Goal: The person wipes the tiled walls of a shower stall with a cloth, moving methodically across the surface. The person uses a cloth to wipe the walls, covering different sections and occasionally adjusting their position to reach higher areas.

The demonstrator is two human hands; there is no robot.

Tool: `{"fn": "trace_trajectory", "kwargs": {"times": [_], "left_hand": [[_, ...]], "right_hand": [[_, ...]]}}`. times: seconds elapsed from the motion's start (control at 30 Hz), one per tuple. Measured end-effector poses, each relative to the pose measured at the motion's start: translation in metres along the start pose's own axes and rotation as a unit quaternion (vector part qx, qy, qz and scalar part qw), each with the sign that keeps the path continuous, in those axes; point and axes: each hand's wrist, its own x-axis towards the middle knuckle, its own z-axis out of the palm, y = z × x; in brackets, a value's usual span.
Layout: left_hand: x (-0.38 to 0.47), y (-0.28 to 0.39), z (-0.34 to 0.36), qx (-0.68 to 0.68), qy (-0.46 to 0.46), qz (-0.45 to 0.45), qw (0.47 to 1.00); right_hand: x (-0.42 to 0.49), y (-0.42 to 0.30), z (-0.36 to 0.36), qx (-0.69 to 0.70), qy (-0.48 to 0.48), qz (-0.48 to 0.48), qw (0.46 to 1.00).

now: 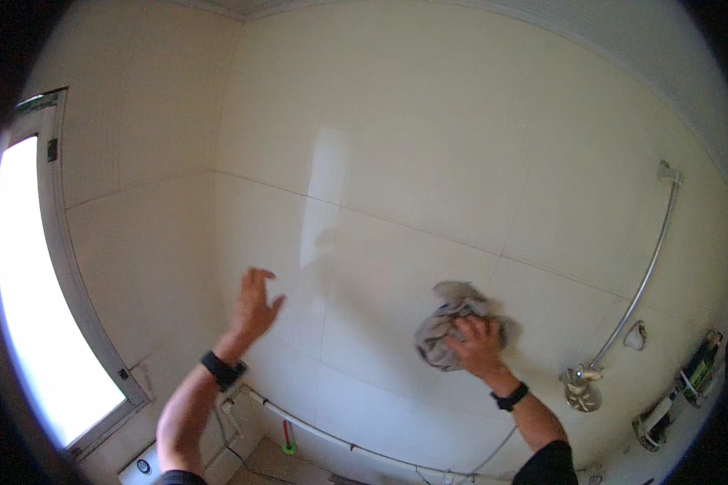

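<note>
My right hand [476, 347], with a black band at the wrist, presses a crumpled grey cloth [440, 342] against the pale tiled wall [388, 273]. The cloth bunches out to both sides of the fingers. Raised at the left is my left hand [258, 306], empty, its fingers apart and slightly curled; a black watch or band sits on that wrist. Whether the left hand touches the wall cannot be told.
A metal shower rail [649, 273] with a shower head [582, 397] is at the right, near corner shelves [649, 430] holding bottles. A bright window [42, 291] stands left. Along the wall's lower part runs a white pipe [321, 435], with a red-handled green tool [288, 447] by it.
</note>
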Motion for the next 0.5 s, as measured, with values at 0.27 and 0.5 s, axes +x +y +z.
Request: {"fn": "trace_trajectory", "kwargs": {"times": [0.27, 0.5], "left_hand": [[0.087, -0.127, -0.171, 0.394, 0.116, -0.033, 0.911], [0.131, -0.183, -0.245, 0.590, 0.133, -0.025, 0.796]], "right_hand": [[0.105, 0.168, -0.116, -0.241, 0.152, 0.144, 0.948], [0.240, 0.195, -0.130, -0.234, 0.215, 0.178, 0.931]]}}
